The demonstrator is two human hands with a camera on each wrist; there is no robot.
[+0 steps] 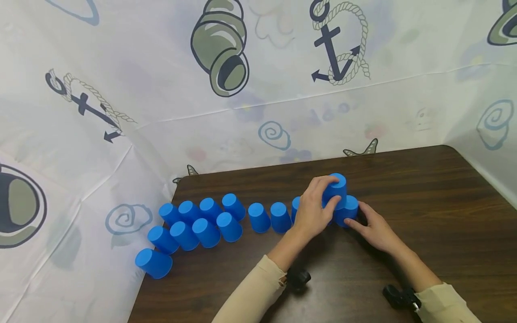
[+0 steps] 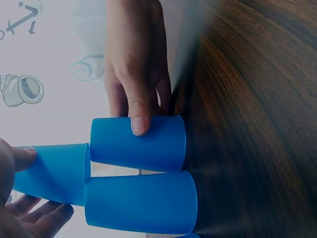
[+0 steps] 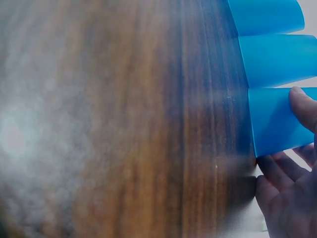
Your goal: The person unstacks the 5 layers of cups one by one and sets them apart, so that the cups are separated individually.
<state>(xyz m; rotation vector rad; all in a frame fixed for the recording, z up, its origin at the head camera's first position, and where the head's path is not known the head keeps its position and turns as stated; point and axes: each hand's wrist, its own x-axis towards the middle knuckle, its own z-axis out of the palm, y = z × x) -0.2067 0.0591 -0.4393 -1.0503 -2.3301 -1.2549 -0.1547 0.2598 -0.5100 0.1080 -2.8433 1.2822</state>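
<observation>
My left hand (image 1: 315,210) grips an upside-down blue plastic cup (image 1: 338,190) from the side, thumb and fingers spread around it. In the left wrist view this cup (image 2: 57,171) bridges the bases of two cups standing side by side, its rim right at them. My right hand (image 1: 375,228) holds the rightmost lower cup (image 1: 349,210), thumb on the near side and fingers behind. That same lower cup (image 3: 277,121) stands on the table with its rim down, seen in the right wrist view. The left hand partly hides the neighbouring cup (image 1: 296,207).
More upside-down blue cups (image 1: 259,218) continue the row leftward. Several others (image 1: 206,233) stand in staggered rows at the table's left, with one cup (image 1: 153,264) nearest the front left edge. The dark wooden table (image 1: 436,215) meets a patterned cloth wall (image 1: 282,103) behind.
</observation>
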